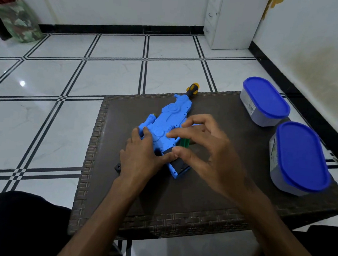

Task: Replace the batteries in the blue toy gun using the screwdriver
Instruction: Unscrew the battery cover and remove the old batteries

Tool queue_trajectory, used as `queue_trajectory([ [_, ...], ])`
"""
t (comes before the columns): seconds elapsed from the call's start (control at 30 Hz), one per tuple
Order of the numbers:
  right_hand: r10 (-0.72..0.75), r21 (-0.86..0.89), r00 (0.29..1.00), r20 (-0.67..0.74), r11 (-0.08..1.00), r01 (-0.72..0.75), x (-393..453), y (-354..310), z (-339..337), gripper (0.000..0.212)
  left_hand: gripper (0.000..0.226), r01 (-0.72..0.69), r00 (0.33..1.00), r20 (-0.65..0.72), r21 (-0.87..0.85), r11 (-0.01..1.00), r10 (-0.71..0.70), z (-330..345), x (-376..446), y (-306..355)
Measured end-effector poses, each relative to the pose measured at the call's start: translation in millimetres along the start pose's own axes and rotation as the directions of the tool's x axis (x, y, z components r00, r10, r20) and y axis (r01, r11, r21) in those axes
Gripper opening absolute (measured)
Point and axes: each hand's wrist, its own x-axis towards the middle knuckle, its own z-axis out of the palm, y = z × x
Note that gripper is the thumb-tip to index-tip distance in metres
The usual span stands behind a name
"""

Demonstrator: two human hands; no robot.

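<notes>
The blue toy gun [168, 118] lies flat on the dark woven table [199, 190], its handle toward me with the black battery compartment [179, 165] uncovered. My left hand [142, 156] rests flat on the gun's rear part and presses it down, the thumb reaching toward the compartment. Just above the handle, my right hand [200, 148] pinches green batteries [184, 143] between thumb and fingers. The screwdriver [192, 89], with a yellow and black handle, lies at the table's far edge behind the gun's barrel. A small black cover piece [118, 167] sits left of my left wrist.
Two clear containers with blue lids stand on the table's right side, one at the far corner [265, 101] and one nearer [300, 159]. White tiled floor surrounds the table. A white cabinet [227, 20] stands against the far wall.
</notes>
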Motion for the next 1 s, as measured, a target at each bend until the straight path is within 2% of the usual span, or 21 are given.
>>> queue_trajectory([
  [0.1,-0.018,-0.023,0.999,-0.048,1.000,0.017,1.1,0.9,-0.7,0.025,0.117,0.002,1.000,-0.002,0.012,1.000,-0.002,1.3,0.3,-0.4],
  [0.23,0.082,0.130,0.997,-0.009,0.988,-0.080,0.1,-3.3,-3.5,0.040,0.114,-0.004,1.000,-0.009,0.024,1.000,0.004,1.5,-0.2,0.4],
  [0.37,-0.003,0.025,1.000,0.031,1.000,0.002,-1.5,-2.9,-1.3,0.027,0.119,0.001,1.000,-0.003,-0.019,1.000,-0.001,-0.5,-0.8,0.2],
  [0.5,-0.027,-0.051,0.999,-0.021,0.998,0.026,-0.1,-1.2,-2.2,0.019,0.116,0.002,1.000,-0.013,-0.028,1.000,-0.002,0.0,0.3,-0.1],
  [0.67,0.069,0.120,0.997,0.042,0.990,-0.074,-0.4,-3.9,-3.3,0.035,0.113,-0.001,1.000,-0.004,-0.008,1.000,0.001,1.9,-0.7,-0.2],
  [0.77,-0.003,0.042,0.998,0.056,0.999,0.001,-1.5,-2.5,-1.1,0.032,0.117,0.006,1.000,0.006,-0.018,1.000,-0.006,-0.5,-1.0,0.8],
  [0.9,-0.029,-0.044,0.999,-0.017,0.999,0.028,-0.5,-0.1,-2.4,0.021,0.118,0.004,1.000,0.008,-0.027,1.000,-0.004,-1.4,-1.2,0.9],
  [1.0,0.024,0.027,1.000,-0.006,0.999,-0.024,-0.8,-0.7,-5.9,0.031,0.113,0.011,1.000,0.008,-0.008,1.000,-0.011,-0.3,-0.7,1.5],
])
